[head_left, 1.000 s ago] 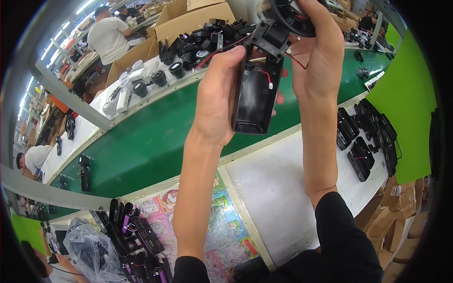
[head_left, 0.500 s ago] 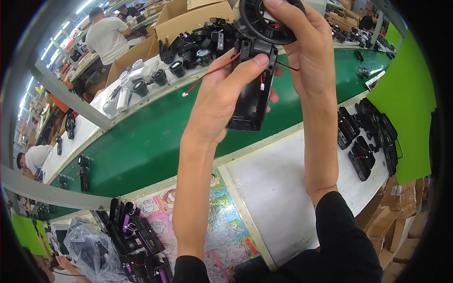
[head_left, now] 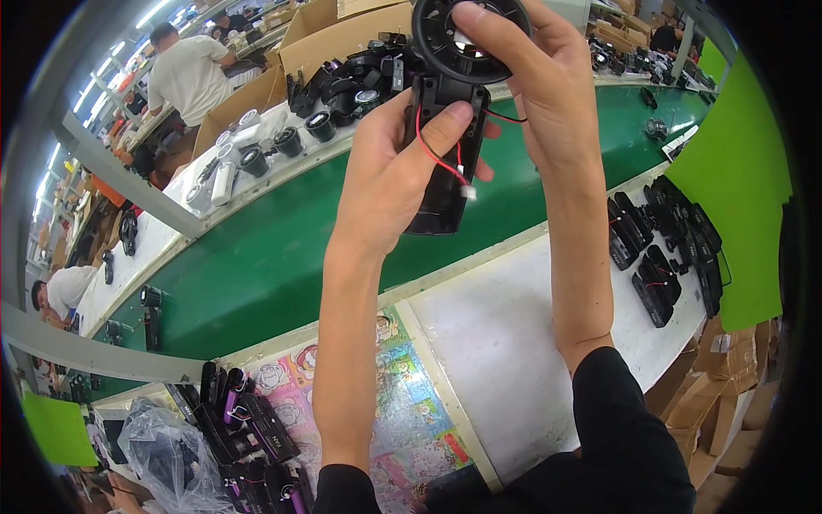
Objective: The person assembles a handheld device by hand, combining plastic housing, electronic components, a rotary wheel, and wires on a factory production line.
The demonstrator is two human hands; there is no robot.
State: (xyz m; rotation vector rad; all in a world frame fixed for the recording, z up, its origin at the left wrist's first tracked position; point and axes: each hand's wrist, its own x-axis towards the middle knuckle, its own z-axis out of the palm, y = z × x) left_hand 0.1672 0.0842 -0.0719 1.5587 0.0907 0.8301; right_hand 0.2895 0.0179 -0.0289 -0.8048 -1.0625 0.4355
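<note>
Over the green belt I hold a black handheld fan body in both hands. My left hand [head_left: 385, 176] is closed around its long open handle housing [head_left: 434, 216], thumb pressed on the upper part. At the top, the fingers and thumb of my right hand [head_left: 552, 81] grip the round black fan ring [head_left: 426, 44], which joins the handle. A red wire [head_left: 431, 152] crosses in front of my left thumb and ends near a small white plug [head_left: 468, 194] over the handle. A darker wire runs out to the right, below the ring. My left fingers behind the handle are mostly hidden.
Black handle shells [head_left: 655, 300] lie on the white table at right. At lower left are more black housings [head_left: 265, 428], some with purple cells, beside a clear plastic bag [head_left: 163, 445]. Beyond the green belt [head_left: 274, 257] sit fan heads [head_left: 288, 141] and cardboard boxes. Other people work farther back.
The fan body has shifted slightly left and down with both hands. The red wire with its plug, which stuck out to the left, now hangs across the front of the handle.
</note>
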